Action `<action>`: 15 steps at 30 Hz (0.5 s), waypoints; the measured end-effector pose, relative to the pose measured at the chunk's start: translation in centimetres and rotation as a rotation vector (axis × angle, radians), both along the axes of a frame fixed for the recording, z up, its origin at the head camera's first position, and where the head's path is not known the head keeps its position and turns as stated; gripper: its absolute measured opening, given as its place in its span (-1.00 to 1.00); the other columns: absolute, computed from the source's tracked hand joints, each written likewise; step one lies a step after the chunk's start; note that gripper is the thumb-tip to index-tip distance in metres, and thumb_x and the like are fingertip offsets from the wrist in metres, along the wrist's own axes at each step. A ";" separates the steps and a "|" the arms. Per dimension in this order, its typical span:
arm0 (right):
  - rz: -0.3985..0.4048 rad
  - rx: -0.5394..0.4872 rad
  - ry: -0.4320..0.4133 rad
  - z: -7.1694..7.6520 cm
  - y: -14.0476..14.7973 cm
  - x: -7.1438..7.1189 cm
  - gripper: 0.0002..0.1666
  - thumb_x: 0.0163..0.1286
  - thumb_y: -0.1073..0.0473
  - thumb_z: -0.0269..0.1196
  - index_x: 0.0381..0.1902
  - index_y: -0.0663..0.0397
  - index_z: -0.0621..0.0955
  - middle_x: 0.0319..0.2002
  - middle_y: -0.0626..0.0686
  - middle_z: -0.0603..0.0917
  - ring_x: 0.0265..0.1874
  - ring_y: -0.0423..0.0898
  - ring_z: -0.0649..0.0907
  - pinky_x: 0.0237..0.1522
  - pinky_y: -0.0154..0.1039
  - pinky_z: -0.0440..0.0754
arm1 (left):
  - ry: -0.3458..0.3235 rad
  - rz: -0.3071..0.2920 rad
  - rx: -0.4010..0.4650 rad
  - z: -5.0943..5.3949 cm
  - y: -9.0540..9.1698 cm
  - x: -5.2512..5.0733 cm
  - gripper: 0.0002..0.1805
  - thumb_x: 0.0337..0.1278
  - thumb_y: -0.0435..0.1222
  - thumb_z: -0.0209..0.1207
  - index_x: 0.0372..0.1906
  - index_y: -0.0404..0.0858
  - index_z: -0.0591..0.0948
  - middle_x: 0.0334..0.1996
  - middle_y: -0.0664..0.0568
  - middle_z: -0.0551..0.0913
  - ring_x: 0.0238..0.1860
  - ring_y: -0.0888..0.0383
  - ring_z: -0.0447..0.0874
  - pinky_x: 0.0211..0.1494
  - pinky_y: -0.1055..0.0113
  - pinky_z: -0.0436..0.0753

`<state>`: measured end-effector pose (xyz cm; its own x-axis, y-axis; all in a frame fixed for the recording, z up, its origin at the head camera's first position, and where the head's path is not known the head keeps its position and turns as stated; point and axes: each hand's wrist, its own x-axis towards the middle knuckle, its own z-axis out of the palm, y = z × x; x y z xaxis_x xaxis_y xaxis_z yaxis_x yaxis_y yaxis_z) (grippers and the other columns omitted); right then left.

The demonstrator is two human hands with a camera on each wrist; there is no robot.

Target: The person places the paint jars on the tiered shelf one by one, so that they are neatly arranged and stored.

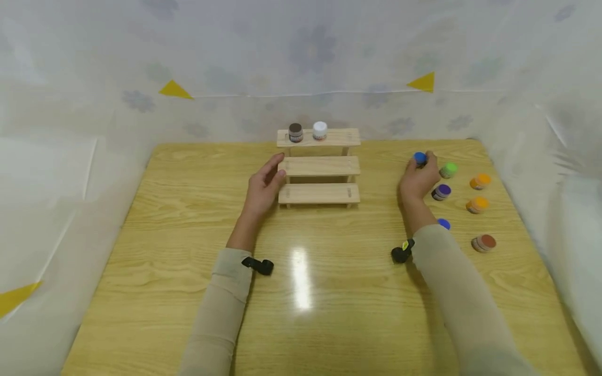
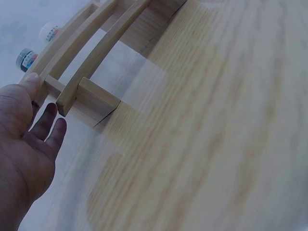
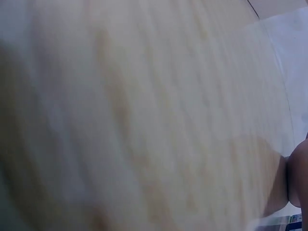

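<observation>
A three-tier wooden rack (image 1: 320, 166) stands at the back middle of the table, a dark-lidded jar (image 1: 296, 132) and a white jar (image 1: 320, 131) on its top tier. My left hand (image 1: 263, 193) is at the rack's left end, thumb and fingers around the end of the middle tier; the left wrist view shows this hand (image 2: 24, 139) with its fingers loosely bent by the tier ends. My right hand (image 1: 420, 183) pinches a blue-lidded jar (image 1: 419, 157) between thumb and fingers, right of the rack. In the right wrist view only part of the hand (image 3: 299, 173) shows at the edge.
Around my right hand and forearm stand a green-lidded jar (image 1: 449, 169), a purple-lidded jar (image 1: 441, 192), a blue-lidded jar (image 1: 443, 224) partly hidden by the sleeve, two orange-lidded jars (image 1: 480, 181) and a brown-lidded jar (image 1: 484, 243). A patterned sheet (image 1: 310, 62) hangs behind the table.
</observation>
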<state>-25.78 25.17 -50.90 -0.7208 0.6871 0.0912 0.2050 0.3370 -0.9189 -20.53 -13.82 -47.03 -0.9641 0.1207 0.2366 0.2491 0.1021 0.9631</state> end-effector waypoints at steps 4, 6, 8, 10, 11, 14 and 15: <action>0.052 -0.036 0.036 0.1 -0.5 0.3 -0.39 0.62 0.20 0.22 0.55 0.14 0.44 0.41 0.17 0.58 0.37 -0.10 0.58 0.35 -0.40 0.56 | -0.005 0.002 -0.006 -0.1 0.0 0.0 -0.49 0.61 -0.38 0.11 0.52 -0.38 0.43 0.58 -0.23 0.33 0.61 -0.05 0.26 0.65 0.16 0.34; 0.092 -0.061 0.068 0.2 -1.1 0.5 -0.39 0.60 0.21 0.24 0.54 0.16 0.45 0.41 0.17 0.58 0.38 -0.11 0.58 0.34 -0.42 0.57 | -0.006 0.003 -0.009 -0.1 0.0 -0.1 -0.49 0.61 -0.38 0.11 0.52 -0.38 0.44 0.58 -0.25 0.33 0.61 -0.06 0.26 0.64 0.15 0.35; 0.140 -0.080 0.102 0.5 -2.0 0.7 -0.38 0.60 0.19 0.26 0.54 0.15 0.46 0.39 0.17 0.60 0.37 -0.12 0.58 0.35 -0.41 0.57 | -0.006 0.005 -0.009 -0.1 -0.1 -0.2 -0.49 0.61 -0.37 0.11 0.52 -0.38 0.44 0.58 -0.25 0.32 0.61 -0.06 0.27 0.64 0.14 0.35; 0.196 -0.057 0.147 1.0 -3.2 0.8 -0.39 0.59 0.17 0.28 0.52 0.15 0.48 0.35 0.17 0.62 0.36 -0.11 0.60 0.36 -0.38 0.58 | -0.002 0.007 -0.010 -0.1 -0.2 -0.2 -0.50 0.61 -0.37 0.12 0.52 -0.37 0.44 0.58 -0.26 0.32 0.60 -0.07 0.27 0.64 0.12 0.36; 0.230 -0.050 0.163 1.3 -3.8 1.0 -0.39 0.59 0.17 0.28 0.52 0.14 0.48 0.35 0.16 0.62 0.37 -0.11 0.60 0.36 -0.38 0.58 | 0.000 0.009 -0.011 -0.1 -0.2 -0.3 -0.50 0.61 -0.37 0.12 0.52 -0.38 0.44 0.58 -0.28 0.32 0.60 -0.08 0.27 0.64 0.10 0.36; 0.332 0.022 0.213 2.3 -5.9 1.4 -0.40 0.58 0.20 0.28 0.50 0.16 0.49 0.31 0.20 0.65 0.34 -0.03 0.64 0.35 -0.32 0.62 | 0.000 0.013 -0.016 0.0 -0.4 -0.3 -0.50 0.62 -0.38 0.11 0.52 -0.38 0.44 0.58 -0.29 0.32 0.61 -0.07 0.26 0.64 0.07 0.35; 0.368 0.056 0.236 2.7 -6.5 1.6 -0.41 0.58 0.22 0.28 0.49 0.19 0.50 0.31 0.22 0.65 0.33 0.01 0.65 0.36 -0.28 0.62 | -0.002 0.015 -0.018 0.0 -0.4 -0.3 -0.50 0.62 -0.38 0.11 0.52 -0.38 0.44 0.58 -0.28 0.32 0.61 -0.07 0.26 0.64 0.08 0.35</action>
<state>-24.21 18.62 -48.22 -0.8716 0.3780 0.3122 -0.1508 0.3992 -0.9044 -20.83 -14.25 -47.00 -0.9664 0.1100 0.2324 0.2453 0.1229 0.9616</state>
